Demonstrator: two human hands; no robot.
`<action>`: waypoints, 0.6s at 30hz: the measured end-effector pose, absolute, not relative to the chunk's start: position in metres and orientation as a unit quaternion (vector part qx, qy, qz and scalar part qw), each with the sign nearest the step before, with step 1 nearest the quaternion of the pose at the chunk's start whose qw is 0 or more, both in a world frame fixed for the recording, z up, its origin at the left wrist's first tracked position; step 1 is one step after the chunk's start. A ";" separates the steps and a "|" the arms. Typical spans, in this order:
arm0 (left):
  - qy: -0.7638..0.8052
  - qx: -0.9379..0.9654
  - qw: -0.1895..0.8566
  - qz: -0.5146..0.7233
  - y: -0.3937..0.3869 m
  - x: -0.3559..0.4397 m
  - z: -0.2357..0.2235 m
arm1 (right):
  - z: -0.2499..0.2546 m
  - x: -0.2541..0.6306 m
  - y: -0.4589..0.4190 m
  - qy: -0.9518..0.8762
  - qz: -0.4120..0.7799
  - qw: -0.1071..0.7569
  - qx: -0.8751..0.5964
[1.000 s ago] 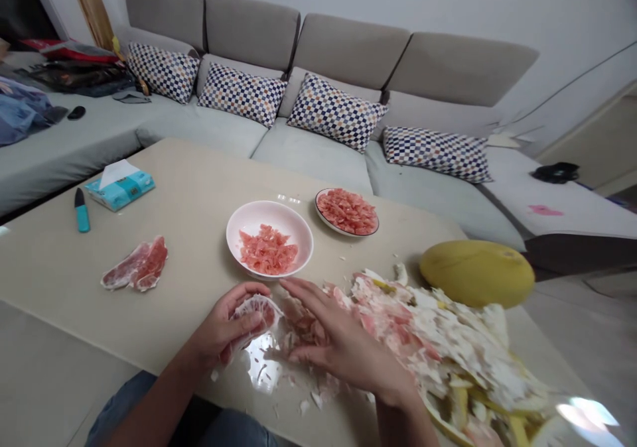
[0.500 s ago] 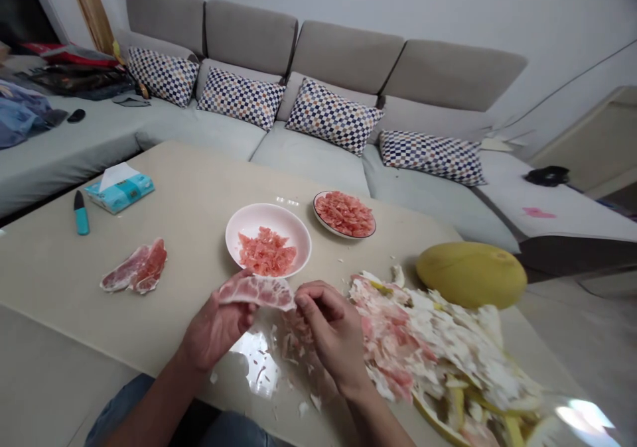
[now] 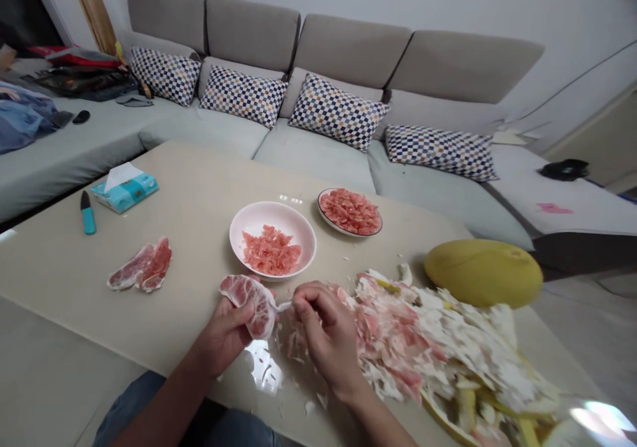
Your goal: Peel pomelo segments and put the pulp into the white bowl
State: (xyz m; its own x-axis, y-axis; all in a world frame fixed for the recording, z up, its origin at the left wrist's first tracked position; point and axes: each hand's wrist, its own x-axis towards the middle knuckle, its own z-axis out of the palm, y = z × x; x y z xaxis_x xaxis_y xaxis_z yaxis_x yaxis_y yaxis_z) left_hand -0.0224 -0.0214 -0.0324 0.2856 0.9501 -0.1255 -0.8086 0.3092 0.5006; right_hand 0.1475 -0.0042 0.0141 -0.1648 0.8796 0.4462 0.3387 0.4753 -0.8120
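My left hand (image 3: 225, 333) is closed on a pomelo segment (image 3: 250, 301), pink under whitish membrane, its broad side turned up. With thumb and fingers pinched, my right hand (image 3: 326, 327) grips a thin white strip of membrane (image 3: 284, 306) that still joins the segment's right end. Just beyond both hands stands a white bowl (image 3: 237, 225) with peeled pink pulp (image 3: 271, 249) in it. Right of my right hand spreads a heap of white pith and membrane scraps (image 3: 438, 334). Two further segments (image 3: 142, 266) lie together on the left of the table.
A dark-rimmed plate of pulp (image 3: 350, 211) stands behind the bowl. A whole yellow-green pomelo (image 3: 482, 271) rests at the right. On the left are a teal-handled knife (image 3: 88, 216) and a tissue pack (image 3: 127, 191). The sofa (image 3: 308, 155) borders the table's far side.
My left hand has turned the segment so its broad face shows. A white strip now stretches between it and my right fingers. The view has shifted slightly.
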 end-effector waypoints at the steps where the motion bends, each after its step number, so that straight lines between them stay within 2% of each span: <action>1: 0.198 0.182 0.787 0.555 -0.021 -0.023 -0.033 | 0.013 0.149 -0.003 -0.705 0.278 0.483 -0.439; 9: 0.164 0.243 0.801 0.521 -0.022 -0.028 -0.038 | 0.014 0.154 -0.002 -0.687 0.284 0.497 -0.447; 16: 0.169 0.236 0.790 0.540 -0.021 -0.024 -0.034 | 0.014 0.150 -0.009 -0.578 0.539 0.472 -0.391; 18: 0.170 0.250 0.795 0.526 -0.021 -0.024 -0.034 | 0.014 0.151 -0.008 -0.545 0.573 0.474 -0.387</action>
